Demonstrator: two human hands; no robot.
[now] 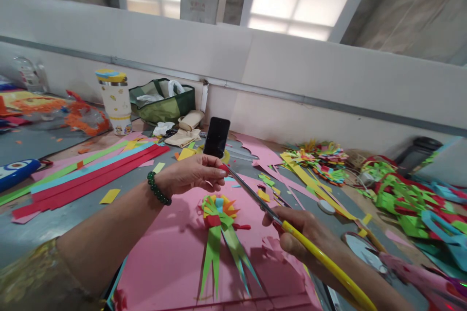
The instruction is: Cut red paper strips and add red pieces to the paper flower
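My left hand point(202, 173), wearing a dark green bead bracelet point(158, 189), pinches a small red bit point(224, 168) between thumb and forefinger. The tip of a long yellow-handled metal tool point(251, 191) meets those fingertips. My right hand point(301, 233) is wrapped round that tool near where metal joins yellow; I cannot make out its exact kind. Below both hands lies a multicoloured paper rosette point(220, 209) with orange, yellow, blue and red loops and green notched tails. It rests on a pink sheet point(160, 262).
Red paper strips point(91, 184) lie at left, near a patterned tumbler point(115, 102) and a green bag point(162, 102). A phone point(216, 137) stands upright ahead. Finished-looking rosettes point(321, 158) and green paper pieces point(408, 199) pile at right. A pink glue-gun-like object point(419, 274) sits lower right.
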